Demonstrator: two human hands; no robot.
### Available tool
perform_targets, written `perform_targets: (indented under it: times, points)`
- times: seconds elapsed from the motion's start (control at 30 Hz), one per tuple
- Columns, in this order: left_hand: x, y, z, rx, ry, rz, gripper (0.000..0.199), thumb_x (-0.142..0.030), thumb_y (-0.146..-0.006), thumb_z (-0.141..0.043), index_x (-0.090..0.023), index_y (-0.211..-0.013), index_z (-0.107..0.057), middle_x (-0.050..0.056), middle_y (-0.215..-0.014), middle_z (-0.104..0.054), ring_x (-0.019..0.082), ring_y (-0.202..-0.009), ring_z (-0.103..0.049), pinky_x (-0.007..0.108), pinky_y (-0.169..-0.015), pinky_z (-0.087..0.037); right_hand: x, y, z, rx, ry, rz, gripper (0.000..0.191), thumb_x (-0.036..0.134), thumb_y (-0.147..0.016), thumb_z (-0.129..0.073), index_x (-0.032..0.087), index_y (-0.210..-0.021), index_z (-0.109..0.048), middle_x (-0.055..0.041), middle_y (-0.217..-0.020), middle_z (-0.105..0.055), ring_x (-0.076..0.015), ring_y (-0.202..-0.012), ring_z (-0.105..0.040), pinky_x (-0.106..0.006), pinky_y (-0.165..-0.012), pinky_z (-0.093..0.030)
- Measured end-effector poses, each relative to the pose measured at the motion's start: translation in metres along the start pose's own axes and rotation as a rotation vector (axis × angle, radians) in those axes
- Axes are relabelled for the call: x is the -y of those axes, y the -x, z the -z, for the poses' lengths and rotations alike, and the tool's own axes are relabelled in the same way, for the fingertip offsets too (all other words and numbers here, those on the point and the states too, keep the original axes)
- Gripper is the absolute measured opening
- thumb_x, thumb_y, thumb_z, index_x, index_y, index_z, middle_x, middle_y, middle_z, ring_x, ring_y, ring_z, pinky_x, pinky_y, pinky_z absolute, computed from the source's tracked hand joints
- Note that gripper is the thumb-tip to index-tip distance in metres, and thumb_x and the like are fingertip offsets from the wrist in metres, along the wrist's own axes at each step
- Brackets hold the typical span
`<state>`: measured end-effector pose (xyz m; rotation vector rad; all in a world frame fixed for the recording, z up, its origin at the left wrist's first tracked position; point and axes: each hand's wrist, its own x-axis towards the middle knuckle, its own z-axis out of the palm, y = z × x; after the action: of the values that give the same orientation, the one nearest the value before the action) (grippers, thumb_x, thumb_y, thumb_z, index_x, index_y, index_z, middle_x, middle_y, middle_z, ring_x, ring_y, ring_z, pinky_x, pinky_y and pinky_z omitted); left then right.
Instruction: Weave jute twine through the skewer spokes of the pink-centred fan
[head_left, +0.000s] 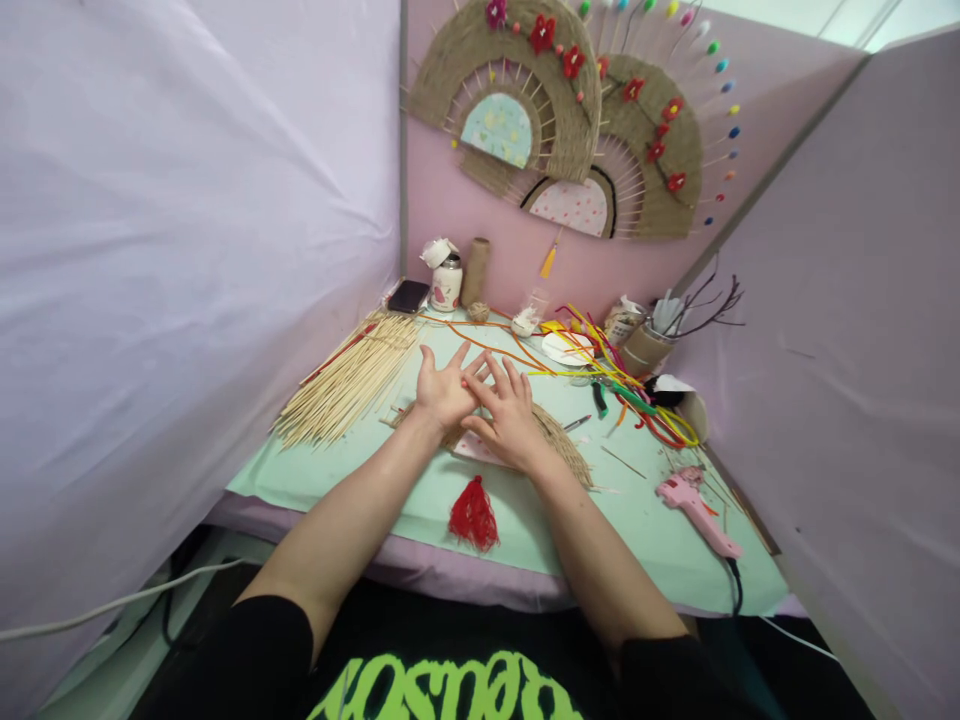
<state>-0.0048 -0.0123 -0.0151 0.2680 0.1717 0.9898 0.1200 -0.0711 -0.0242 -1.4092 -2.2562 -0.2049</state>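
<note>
My left hand (pixel 448 390) is palm up with its fingers spread, above a twine-wrapped fan piece (pixel 559 440). My right hand (pixel 506 412) has its fingers apart and overlaps the left fingers. A tiny red bead-like spot (pixel 464 384) shows between the hands; which hand it touches is hard to tell. Both hands partly hide the fan piece and its pale pink dotted centre (pixel 474 447). Below them, near the table's front edge, lies a red tassel (pixel 474 515).
Thin sticks (pixel 352 375) lie in a bundle at the left. A pink glue gun (pixel 699 512) with a black cord rests at the right. Colourful pipe cleaners (pixel 637 395), a jar (pixel 446 283) and a twig holder (pixel 646 348) stand or lie behind. Finished fans (pixel 577 130) hang on the wall.
</note>
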Motion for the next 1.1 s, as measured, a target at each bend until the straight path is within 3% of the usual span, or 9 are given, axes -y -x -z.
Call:
perform_targets:
  times: [0.1,0.27,0.37,0.43,0.53,0.63,0.8,0.97,1.1]
  points:
    - [0.0023,-0.0003,-0.0012,0.0,-0.014,0.047,0.076,-0.077,-0.073,-0.028,-0.021,-0.12,-0.049,0.018,-0.123,-0.054,0.034,-0.108,-0.055,0.057,-0.088,-0.041,0.0011,-0.0011,0.0,0.013,-0.015,0.013,0.065,0.059,-0.082,-0.045,0.03,-0.139,-0.034,-0.007,-0.153,-0.012,-0.0316,-0.139,-0.006,-0.056,-0.107,-0.012]
    - [0.0003,0.0021,-0.0045,-0.023,-0.006,-0.026,0.073,-0.076,-0.074,-0.026,-0.024,-0.12,-0.049,0.015,-0.125,-0.054,0.033,-0.11,-0.055,0.057,-0.088,-0.041,0.0004,0.0007,-0.0011,0.03,-0.03,0.044,0.064,0.06,-0.081,-0.045,0.031,-0.137,-0.037,-0.006,-0.152,-0.014,-0.0314,-0.139,-0.007,-0.056,-0.107,-0.012]
    - [0.0037,0.0022,-0.0068,-0.024,-0.002,0.027,0.072,-0.075,-0.074,-0.028,-0.022,-0.118,-0.05,0.017,-0.123,-0.055,0.034,-0.109,-0.055,0.058,-0.089,-0.039,-0.0017,-0.0001,-0.0025,0.006,-0.03,-0.017,0.062,0.058,-0.083,-0.042,0.029,-0.138,-0.036,-0.0077,-0.153,-0.012,-0.032,-0.139,-0.007,-0.057,-0.106,-0.014]
    - [0.0061,0.0017,-0.0066,-0.029,-0.007,0.061,0.071,-0.075,-0.075,-0.029,-0.021,-0.116,-0.052,0.017,-0.122,-0.055,0.034,-0.108,-0.055,0.059,-0.089,-0.039,-0.0013,0.0,-0.003,0.007,-0.036,0.015,0.064,0.059,-0.083,-0.043,0.029,-0.139,-0.035,-0.0079,-0.152,-0.013,-0.0318,-0.139,-0.007,-0.055,-0.107,-0.013]
    - [0.0049,0.0015,-0.0043,-0.01,-0.015,0.023,0.07,-0.074,-0.076,-0.027,-0.022,-0.117,-0.051,0.016,-0.123,-0.055,0.033,-0.109,-0.055,0.057,-0.09,-0.039,-0.0013,0.0021,-0.0025,0.019,-0.041,0.072,0.065,0.061,-0.081,-0.044,0.029,-0.137,-0.037,-0.0067,-0.152,-0.014,-0.0311,-0.139,-0.006,-0.054,-0.108,-0.012]
    - [0.0034,0.0018,-0.0037,0.003,-0.007,-0.014,0.07,-0.074,-0.076,-0.027,-0.022,-0.118,-0.049,0.016,-0.123,-0.055,0.032,-0.11,-0.055,0.056,-0.09,-0.04,-0.0043,0.0031,-0.0021,0.012,-0.038,0.01,0.061,0.058,-0.083,-0.042,0.03,-0.137,-0.037,-0.0062,-0.153,-0.012,-0.0311,-0.139,-0.006,-0.056,-0.107,-0.013]
    - [0.0056,0.001,-0.006,-0.012,-0.026,0.079,0.071,-0.073,-0.076,-0.026,-0.02,-0.116,-0.051,0.019,-0.122,-0.055,0.035,-0.111,-0.053,0.059,-0.089,-0.039,-0.0029,0.0031,-0.002,0.029,-0.052,0.027,0.065,0.06,-0.082,-0.044,0.029,-0.139,-0.034,-0.0079,-0.152,-0.015,-0.0316,-0.139,-0.007,-0.055,-0.107,-0.014]
    - [0.0021,0.0002,-0.0048,-0.026,-0.002,-0.032,0.07,-0.074,-0.076,-0.026,-0.023,-0.116,-0.05,0.016,-0.124,-0.054,0.033,-0.112,-0.053,0.058,-0.089,-0.04,-0.0047,0.0047,-0.0035,0.024,-0.036,-0.001,0.061,0.056,-0.083,-0.044,0.029,-0.138,-0.037,-0.0077,-0.152,-0.015,-0.0314,-0.139,-0.008,-0.056,-0.107,-0.015]
    - [0.0079,-0.0003,-0.0058,-0.047,0.007,0.073,0.071,-0.074,-0.076,-0.028,-0.02,-0.116,-0.051,0.019,-0.121,-0.055,0.035,-0.112,-0.053,0.059,-0.089,-0.039,-0.0043,0.0037,-0.0038,0.024,-0.04,-0.008,0.064,0.056,-0.083,-0.044,0.028,-0.139,-0.034,-0.0081,-0.152,-0.014,-0.0321,-0.138,-0.008,-0.056,-0.107,-0.015]
